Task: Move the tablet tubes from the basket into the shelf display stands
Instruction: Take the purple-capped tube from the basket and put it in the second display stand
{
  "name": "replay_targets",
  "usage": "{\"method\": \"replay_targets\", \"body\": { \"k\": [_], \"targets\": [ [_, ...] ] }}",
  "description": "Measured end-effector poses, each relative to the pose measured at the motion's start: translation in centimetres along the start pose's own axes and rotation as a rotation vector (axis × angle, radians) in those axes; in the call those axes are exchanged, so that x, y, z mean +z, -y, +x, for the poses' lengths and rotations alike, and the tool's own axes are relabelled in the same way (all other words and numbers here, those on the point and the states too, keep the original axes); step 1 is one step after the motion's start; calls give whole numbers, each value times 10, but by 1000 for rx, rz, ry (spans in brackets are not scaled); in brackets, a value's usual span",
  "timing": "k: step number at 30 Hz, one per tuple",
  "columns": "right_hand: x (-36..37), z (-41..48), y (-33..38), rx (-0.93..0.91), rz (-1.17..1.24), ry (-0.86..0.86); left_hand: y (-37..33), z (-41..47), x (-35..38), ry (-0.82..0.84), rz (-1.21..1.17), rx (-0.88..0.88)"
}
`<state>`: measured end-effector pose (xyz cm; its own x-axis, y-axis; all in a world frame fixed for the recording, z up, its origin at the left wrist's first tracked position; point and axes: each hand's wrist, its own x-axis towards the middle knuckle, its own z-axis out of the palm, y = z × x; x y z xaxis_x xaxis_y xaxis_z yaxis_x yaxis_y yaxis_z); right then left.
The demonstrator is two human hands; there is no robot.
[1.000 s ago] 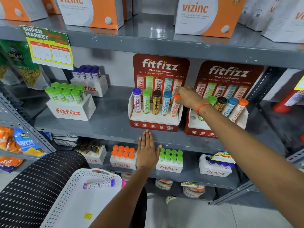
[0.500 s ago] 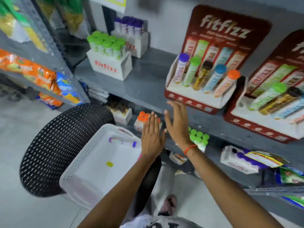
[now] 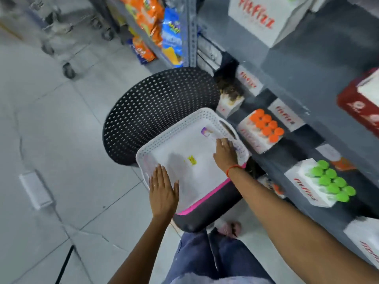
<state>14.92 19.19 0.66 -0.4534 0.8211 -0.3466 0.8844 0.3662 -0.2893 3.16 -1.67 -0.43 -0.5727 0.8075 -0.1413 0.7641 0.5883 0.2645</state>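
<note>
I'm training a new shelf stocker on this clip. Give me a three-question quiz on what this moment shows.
1. True or false: the right hand is reaching into the white basket.
2. Which cap colour shows on the tube lying in the basket: A orange, B purple, C green?
3. Fill in: the left hand lies flat on the basket's near ____.

Key: 1 true; 2 B; 3 rim. The picture is too blurred to tell whether the right hand has closed on the tube.
</note>
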Motion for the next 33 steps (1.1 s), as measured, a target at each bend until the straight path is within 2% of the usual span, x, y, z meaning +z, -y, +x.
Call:
{"method": "replay_targets", "body": {
  "k": [6, 9, 13, 19, 25, 33],
  "targets": [
    [9, 10, -13, 44, -245, -64, 12, -5, 12, 62, 61, -37],
    [13, 5, -21, 53, -250, -44, 11, -3, 13, 82, 77, -44],
    [-1, -3, -23, 88, 46, -68, 11, -3, 13, 98, 88, -44],
    [-76, -52, -17, 3, 377, -360, -14, 0, 3, 106, 100, 51],
    [-142, -127, -59, 93, 446, -544, -91, 16, -7, 43, 62, 329],
    [-223, -226, -129, 350, 514, -829, -270, 24, -43, -43, -146, 854]
  ]
}}
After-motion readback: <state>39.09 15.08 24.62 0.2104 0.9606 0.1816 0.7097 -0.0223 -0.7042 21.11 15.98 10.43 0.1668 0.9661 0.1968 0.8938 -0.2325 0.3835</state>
